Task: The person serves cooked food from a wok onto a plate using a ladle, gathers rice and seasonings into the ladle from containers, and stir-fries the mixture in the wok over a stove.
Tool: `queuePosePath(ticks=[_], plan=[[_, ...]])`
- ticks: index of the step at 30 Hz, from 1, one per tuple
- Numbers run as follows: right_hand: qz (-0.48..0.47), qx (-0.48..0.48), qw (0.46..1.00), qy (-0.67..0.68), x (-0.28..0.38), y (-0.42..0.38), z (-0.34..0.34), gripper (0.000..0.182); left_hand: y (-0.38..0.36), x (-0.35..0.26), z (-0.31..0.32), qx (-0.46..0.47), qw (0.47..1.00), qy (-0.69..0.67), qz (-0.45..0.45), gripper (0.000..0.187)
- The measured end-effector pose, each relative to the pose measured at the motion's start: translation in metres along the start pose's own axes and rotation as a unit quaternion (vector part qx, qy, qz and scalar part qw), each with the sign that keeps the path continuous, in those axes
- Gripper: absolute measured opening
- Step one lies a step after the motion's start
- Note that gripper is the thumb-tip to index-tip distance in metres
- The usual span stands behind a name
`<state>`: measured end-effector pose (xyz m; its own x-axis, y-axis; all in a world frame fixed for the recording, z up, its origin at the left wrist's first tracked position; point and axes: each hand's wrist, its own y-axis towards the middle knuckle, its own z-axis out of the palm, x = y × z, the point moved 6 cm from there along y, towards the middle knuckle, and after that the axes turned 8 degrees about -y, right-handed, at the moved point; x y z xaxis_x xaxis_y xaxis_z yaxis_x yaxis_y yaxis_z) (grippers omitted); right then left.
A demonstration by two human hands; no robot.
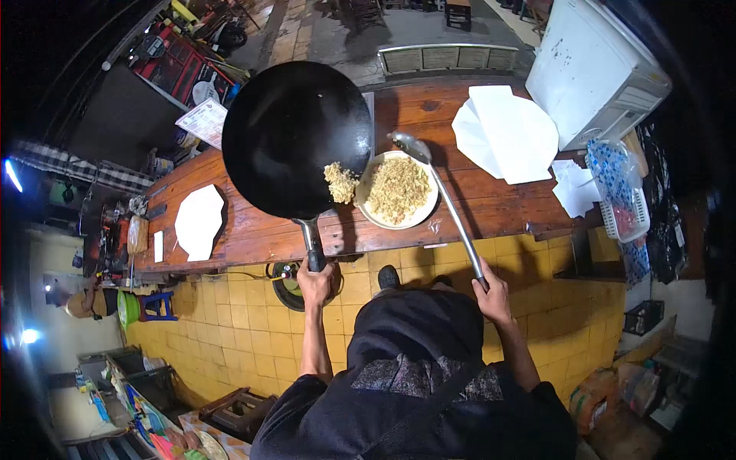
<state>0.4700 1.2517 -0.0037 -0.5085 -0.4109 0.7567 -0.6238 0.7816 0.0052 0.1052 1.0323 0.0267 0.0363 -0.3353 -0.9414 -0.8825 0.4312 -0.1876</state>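
Observation:
My left hand is closed around the handle of a black wok, which is held over the wooden table. A clump of fried rice lies at the wok's lower right edge, beside a white plate. More fried rice is heaped on that plate. In my right hand is the end of a long metal ladle. The ladle's bowl is above the far rim of the plate and looks to have some rice stuck to it.
White paper sheets lie on the right of the wooden table, near a white box-like appliance. Another white paper is on the left. A plastic basket stands at the right end. Below is a yellow tiled floor with a gas cylinder.

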Motion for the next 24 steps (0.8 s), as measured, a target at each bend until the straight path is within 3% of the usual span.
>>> queuePosePath(ticks=[5,8,11,16,19,24], plan=[[-0.063,0.03,0.994,-0.086,-0.013,-0.002,-0.011,0.056,-0.033,0.003,-0.004,-0.027,0.997,-0.057,-0.032,0.014],[-0.042,0.069,0.976,-0.203,-0.017,-0.006,-0.031,0.055,-0.051,0.031,-0.01,-0.044,0.994,-0.091,-0.047,0.014],[-0.064,0.035,0.995,-0.07,-0.023,-0.003,-0.024,0.054,-0.085,0.033,-0.012,-0.063,0.98,-0.159,-0.099,0.015],[-0.099,0.048,0.993,-0.039,-0.019,0.016,-0.018,0.054,-0.146,0.048,-0.019,-0.108,0.959,-0.215,-0.149,0.008],[-0.062,0.131,0.989,-0.014,-0.016,0.019,-0.024,0.053,-0.182,0.046,-0.024,-0.103,0.953,-0.227,-0.175,0.01],[-0.084,0.113,0.99,-0.005,-0.012,0.01,-0.029,0.053,-0.23,0.069,-0.036,-0.14,0.921,-0.297,-0.209,0.007]])
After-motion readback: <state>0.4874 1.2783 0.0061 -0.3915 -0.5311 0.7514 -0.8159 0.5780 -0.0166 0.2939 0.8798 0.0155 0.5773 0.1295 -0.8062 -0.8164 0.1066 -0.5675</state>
